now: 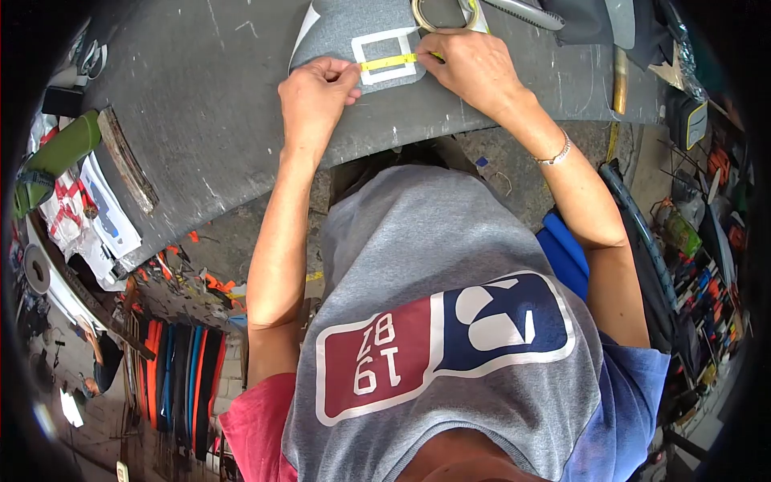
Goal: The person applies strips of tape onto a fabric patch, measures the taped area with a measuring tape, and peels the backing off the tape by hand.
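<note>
A yellow measuring tape (387, 63) is stretched across a white rectangular outline (359, 50) on a grey fabric piece (329, 36). My left hand (317, 96) pinches the tape's left end between thumb and fingers. At the outline's right side my right hand (474, 71) grips the tape, its fingers curled in. A roll of tape (418, 14) lies just beyond my right hand, partly cut off by the frame's top edge. The fabric rests near the front edge of the dark table.
The dark table (201, 88) has a curved front edge. A wooden strip (127, 161), printed papers (111, 210) and a green roll (64, 153) are at its left. An amber-coloured rod (620, 80) lies at the right. Another person (104, 353) is at far left.
</note>
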Tool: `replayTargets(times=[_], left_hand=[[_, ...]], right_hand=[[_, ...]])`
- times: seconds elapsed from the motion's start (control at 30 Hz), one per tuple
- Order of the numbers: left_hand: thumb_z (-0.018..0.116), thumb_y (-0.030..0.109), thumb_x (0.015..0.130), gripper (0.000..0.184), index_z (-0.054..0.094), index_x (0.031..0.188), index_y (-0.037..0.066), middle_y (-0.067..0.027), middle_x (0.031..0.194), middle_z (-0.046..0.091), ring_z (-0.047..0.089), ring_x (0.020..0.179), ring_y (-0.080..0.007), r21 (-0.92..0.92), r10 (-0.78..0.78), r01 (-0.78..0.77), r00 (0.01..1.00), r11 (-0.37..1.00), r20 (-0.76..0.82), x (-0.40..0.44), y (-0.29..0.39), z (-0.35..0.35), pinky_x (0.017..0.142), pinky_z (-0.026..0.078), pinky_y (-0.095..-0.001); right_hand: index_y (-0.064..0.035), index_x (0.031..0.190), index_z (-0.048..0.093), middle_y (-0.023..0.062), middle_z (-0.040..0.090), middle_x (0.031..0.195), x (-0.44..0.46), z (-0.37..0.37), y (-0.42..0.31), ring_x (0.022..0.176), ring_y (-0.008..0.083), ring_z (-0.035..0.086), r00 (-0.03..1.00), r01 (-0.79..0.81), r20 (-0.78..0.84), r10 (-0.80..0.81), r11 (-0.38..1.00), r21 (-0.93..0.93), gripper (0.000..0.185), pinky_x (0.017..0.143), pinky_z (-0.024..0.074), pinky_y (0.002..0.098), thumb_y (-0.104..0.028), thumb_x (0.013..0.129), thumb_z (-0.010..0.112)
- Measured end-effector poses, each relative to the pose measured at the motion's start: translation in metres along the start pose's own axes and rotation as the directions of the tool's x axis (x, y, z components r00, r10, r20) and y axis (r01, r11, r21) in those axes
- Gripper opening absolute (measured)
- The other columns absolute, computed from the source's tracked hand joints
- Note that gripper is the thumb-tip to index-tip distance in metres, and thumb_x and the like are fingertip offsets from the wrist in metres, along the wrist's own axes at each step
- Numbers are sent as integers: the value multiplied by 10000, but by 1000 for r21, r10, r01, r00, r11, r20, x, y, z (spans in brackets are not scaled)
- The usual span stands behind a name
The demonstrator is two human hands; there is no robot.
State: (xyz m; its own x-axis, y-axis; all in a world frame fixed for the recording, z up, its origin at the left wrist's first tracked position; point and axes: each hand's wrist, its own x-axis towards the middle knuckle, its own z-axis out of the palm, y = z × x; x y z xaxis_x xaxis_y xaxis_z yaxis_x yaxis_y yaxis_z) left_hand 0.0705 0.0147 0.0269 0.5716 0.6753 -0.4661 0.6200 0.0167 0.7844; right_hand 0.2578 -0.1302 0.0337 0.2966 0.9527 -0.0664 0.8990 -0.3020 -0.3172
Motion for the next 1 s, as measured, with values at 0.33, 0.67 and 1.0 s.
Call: replayTargets(times=[0.33, 0.67, 1.0], left_hand=[[761, 163, 939, 193, 760, 957, -29, -90, 823, 784, 762, 723, -129, 31, 21, -21, 1000, 999, -6, 1, -2, 2, 679, 613, -264], [757, 150, 910, 180, 756, 939, -27, -92, 813, 781, 762, 728, -131, 6, -17, 17, 1000, 1000, 15, 2, 1, 0, 697, 609, -258], [763, 139, 915, 172, 753, 947, -30, -94, 823, 781, 763, 731, -131, 0, -5, 5, 1000, 1000, 19, 4, -2, -1, 693, 608, -257]], right_hand=[[-124, 984, 788, 96, 738, 773, 2, -2, -2, 705, 308, 716, 1000, -25, 12, 25, 999, 33, 165, 665, 571, 427, -266, 918, 738], [-114, 985, 788, 84, 756, 817, 2, 1, 0, 722, 289, 726, 1000, -8, -1, 9, 998, 60, 188, 674, 575, 412, -284, 915, 748], [-114, 982, 791, 93, 758, 816, 4, -1, 1, 733, 298, 729, 1000, -15, 16, 14, 998, 55, 188, 684, 577, 420, -284, 911, 754]])
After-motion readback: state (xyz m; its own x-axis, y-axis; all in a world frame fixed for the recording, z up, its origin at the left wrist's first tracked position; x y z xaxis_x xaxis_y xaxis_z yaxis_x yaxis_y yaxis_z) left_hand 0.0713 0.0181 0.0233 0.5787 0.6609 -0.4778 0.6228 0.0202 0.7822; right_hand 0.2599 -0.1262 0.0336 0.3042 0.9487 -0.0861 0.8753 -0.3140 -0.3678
